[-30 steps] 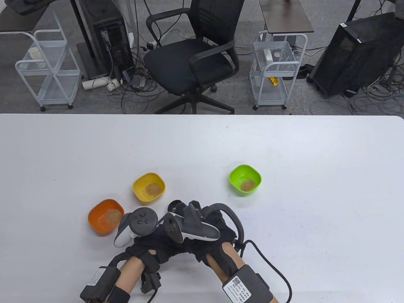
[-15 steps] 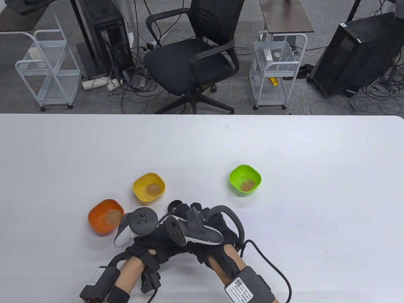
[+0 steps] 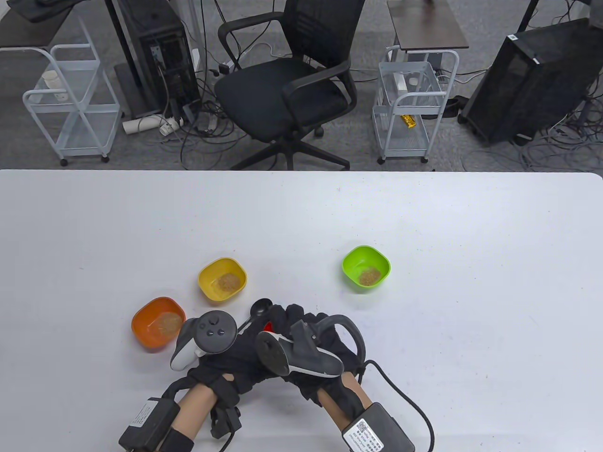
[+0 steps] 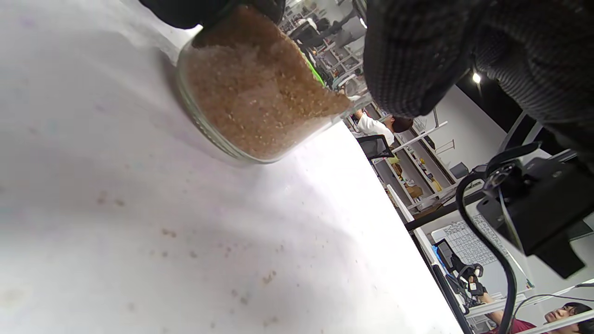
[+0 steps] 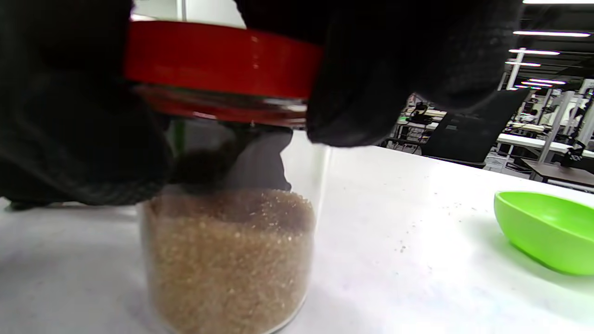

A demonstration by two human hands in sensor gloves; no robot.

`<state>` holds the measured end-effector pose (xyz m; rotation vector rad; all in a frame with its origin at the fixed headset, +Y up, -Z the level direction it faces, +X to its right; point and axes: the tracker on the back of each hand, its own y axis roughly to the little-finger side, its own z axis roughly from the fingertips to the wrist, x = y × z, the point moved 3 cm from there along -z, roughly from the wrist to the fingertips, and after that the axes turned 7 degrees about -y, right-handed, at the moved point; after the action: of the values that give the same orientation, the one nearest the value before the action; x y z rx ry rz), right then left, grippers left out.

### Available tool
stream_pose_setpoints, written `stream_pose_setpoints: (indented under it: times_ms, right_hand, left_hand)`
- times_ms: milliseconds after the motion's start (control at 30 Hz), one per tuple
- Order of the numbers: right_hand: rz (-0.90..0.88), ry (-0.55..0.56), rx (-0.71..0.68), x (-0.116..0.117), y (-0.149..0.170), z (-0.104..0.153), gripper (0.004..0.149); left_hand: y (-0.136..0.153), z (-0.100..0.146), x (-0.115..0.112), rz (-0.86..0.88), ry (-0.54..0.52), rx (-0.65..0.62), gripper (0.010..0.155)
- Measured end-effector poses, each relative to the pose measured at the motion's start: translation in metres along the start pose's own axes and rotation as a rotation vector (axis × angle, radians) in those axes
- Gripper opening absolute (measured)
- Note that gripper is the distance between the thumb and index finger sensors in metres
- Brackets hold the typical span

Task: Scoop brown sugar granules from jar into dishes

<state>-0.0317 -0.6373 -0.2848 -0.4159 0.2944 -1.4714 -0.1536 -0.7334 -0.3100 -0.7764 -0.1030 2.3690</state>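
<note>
A glass jar [image 5: 227, 260] about half full of brown sugar stands on the white table [image 3: 424, 226] near its front edge. It also shows in the left wrist view [image 4: 260, 106]. My left hand [image 3: 238, 348] holds the jar's body. My right hand [image 3: 289, 322] grips the red lid [image 5: 218, 55] from above; a sliver of the lid [image 3: 267, 326] shows in the table view. A black spoon [image 3: 259, 308] lies on the table just beyond the hands. The orange dish [image 3: 158, 324], yellow dish [image 3: 222, 278] and green dish [image 3: 366, 267] each hold a small heap of sugar.
Loose sugar grains are scattered on the table by the jar [image 4: 195, 250]. The green dish [image 5: 543, 232] sits to the right of the jar. Beyond the table's far edge stand an office chair [image 3: 287, 89] and wire carts [image 3: 410, 103].
My right hand has turned on the lid, its tracker swinging down and to the right. A sliver of red lid now shows. The left hand and the dishes have not moved.
</note>
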Motion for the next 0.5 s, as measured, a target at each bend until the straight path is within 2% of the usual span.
stream_pose_setpoints:
  times_ms: [133, 233, 367, 500]
  right_hand:
    - [-0.011, 0.026, 0.009, 0.001, 0.001, 0.002, 0.089]
    - [-0.034, -0.024, 0.029, 0.004, 0.003, 0.002, 0.089]
    - [-0.094, -0.031, 0.014, 0.006, 0.012, 0.008, 0.093]
    - [-0.209, -0.020, 0.025, 0.006, 0.028, 0.019, 0.090]
  left_hand:
    - [-0.001, 0.001, 0.001, -0.013, -0.006, -0.001, 0.111]
    - [-0.003, 0.002, 0.002, -0.037, -0.016, -0.001, 0.111]
    - [-0.015, 0.012, 0.010, -0.196, -0.036, -0.026, 0.113]
    - [-0.025, 0.027, 0.028, -0.343, -0.056, -0.035, 0.111]
